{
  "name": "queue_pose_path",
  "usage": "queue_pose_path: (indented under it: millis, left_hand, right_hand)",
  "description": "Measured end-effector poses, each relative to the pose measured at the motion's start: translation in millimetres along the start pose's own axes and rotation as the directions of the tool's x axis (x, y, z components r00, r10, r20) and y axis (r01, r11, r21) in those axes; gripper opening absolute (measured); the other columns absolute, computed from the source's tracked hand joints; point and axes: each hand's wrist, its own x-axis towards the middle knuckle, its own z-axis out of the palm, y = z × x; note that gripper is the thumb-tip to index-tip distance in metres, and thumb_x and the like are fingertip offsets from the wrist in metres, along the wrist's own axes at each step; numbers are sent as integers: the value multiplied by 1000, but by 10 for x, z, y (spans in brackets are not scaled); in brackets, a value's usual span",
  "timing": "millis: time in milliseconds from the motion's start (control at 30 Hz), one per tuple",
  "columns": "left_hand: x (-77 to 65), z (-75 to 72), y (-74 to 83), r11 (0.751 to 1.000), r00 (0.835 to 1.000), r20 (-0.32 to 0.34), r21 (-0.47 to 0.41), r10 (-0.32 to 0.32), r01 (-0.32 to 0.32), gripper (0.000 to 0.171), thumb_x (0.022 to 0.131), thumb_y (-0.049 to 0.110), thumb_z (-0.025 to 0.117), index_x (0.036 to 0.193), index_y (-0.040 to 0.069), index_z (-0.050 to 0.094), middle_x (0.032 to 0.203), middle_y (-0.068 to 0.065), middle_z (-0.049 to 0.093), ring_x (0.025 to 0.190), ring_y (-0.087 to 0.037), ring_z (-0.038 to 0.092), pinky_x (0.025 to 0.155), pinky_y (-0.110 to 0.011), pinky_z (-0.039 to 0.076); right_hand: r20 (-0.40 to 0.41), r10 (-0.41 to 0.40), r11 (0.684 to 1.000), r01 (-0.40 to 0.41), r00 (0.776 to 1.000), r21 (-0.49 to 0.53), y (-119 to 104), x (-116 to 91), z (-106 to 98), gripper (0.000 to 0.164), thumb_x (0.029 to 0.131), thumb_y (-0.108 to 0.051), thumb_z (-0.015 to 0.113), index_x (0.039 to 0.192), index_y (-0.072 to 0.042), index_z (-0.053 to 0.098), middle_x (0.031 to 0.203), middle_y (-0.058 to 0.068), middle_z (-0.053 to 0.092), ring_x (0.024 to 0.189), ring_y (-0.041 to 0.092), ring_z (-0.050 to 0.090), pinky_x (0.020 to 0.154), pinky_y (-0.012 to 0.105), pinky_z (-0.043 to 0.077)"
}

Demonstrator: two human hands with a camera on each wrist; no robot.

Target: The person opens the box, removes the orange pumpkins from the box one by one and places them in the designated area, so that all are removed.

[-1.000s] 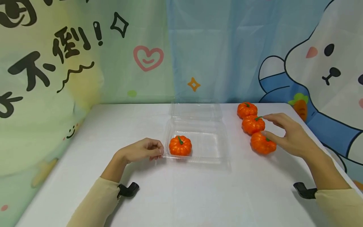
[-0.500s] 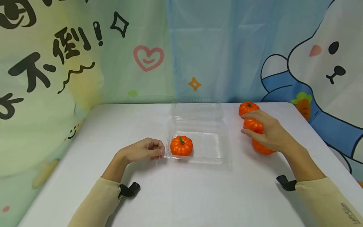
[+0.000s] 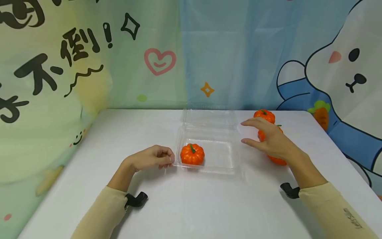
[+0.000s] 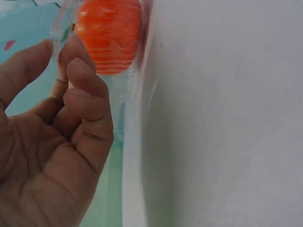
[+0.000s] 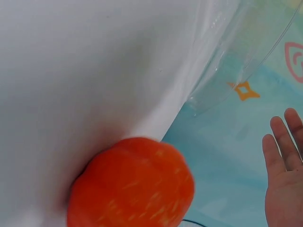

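A clear plastic clamshell box [image 3: 219, 154] lies with its lid [image 3: 210, 117] folded back. Inside, at the near left corner, sits an orange mini pumpkin [image 3: 192, 154] with a green stem. My left hand [image 3: 152, 158] pinches the box's near left rim; its thumb and fingertips meet that edge in the left wrist view. Over the row at the right hovers my right hand [image 3: 271, 139], fingers spread and holding nothing. It partly covers the middle pumpkin [image 3: 261, 135] and the near pumpkin [image 3: 278, 161]. The far pumpkin [image 3: 264, 115] shows just beyond its fingers.
A white table [image 3: 203, 205] carries everything. Behind it hangs a printed cloth [image 3: 221, 49] with cartoon figures. Each sleeve has a black wrist mount, the left mount [image 3: 136, 199] and the right mount [image 3: 290, 191].
My right hand has moved left across the row of pumpkins toward the box, its fingers staying apart. My left hand keeps its pinch on the rim. The pumpkins appear unmoved on the table.
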Motion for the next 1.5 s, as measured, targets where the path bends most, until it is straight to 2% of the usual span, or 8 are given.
queue_pose_path:
  millis: [100,200,300,467,600,800,1167,1500]
  left_hand:
    - [-5,14,-5,1000,1000,0,9,-4,4,16,103,14,57,107,0,65,94,-20,65,76,-22,54,70,-27,48]
    - [-10,18,-14,1000,1000,-4,23,-2,2,17,103,15,57,107,0,65,93,-20,64,75,-21,54,70,-28,48]
    - [-15,19,-11,1000,1000,-12,22,1,-1,16,103,14,57,106,1,65,93,-20,64,74,-21,54,69,-28,48]
    - [-1,32,4,1000,1000,-2,25,8,-8,14,103,13,57,106,2,66,93,-21,64,74,-22,54,70,-28,48]
    - [18,48,16,999,1000,1,36,22,-22,14,103,13,57,105,2,66,92,-21,64,74,-23,54,70,-28,47]
    - [12,80,40,999,1000,10,35,23,-24,16,103,14,57,105,1,65,94,-24,64,74,-21,54,70,-27,47]
    - [-25,92,12,999,1000,-1,32,25,-25,14,103,12,56,104,2,65,90,-19,64,75,-20,56,71,-30,50]
    - [-27,89,-28,999,999,-2,23,33,-33,14,103,13,56,104,1,65,92,-21,65,75,-19,57,71,-31,52]
  right_hand:
    - [-3,-82,997,82,997,-10,-33,64,45,58,81,-16,88,134,-12,65,134,5,62,127,26,54,105,53,45]
    - [-1,-154,988,154,988,-20,-61,128,94,60,80,-16,89,134,-11,65,134,3,62,126,23,55,106,35,44]
    - [13,-170,985,170,985,-14,-102,166,143,62,81,-19,89,136,-14,64,135,1,61,127,21,55,106,28,43]
    - [43,-146,989,145,988,11,-186,167,227,63,81,-23,89,138,-16,63,138,-1,59,130,19,54,104,45,49]
    - [61,-180,983,178,982,47,-260,203,282,63,81,-22,89,138,-14,62,138,2,59,130,22,54,104,51,48]
    - [81,-214,975,207,973,83,-307,271,383,63,82,-22,88,138,-14,62,138,3,59,129,24,55,104,51,49]
    - [190,-187,978,164,964,131,-483,362,540,67,83,-31,87,142,-17,58,144,3,55,134,26,52,108,52,46]
    - [272,-197,975,158,942,160,-647,496,679,72,80,-25,90,144,-14,57,146,7,53,136,30,51,110,52,45]
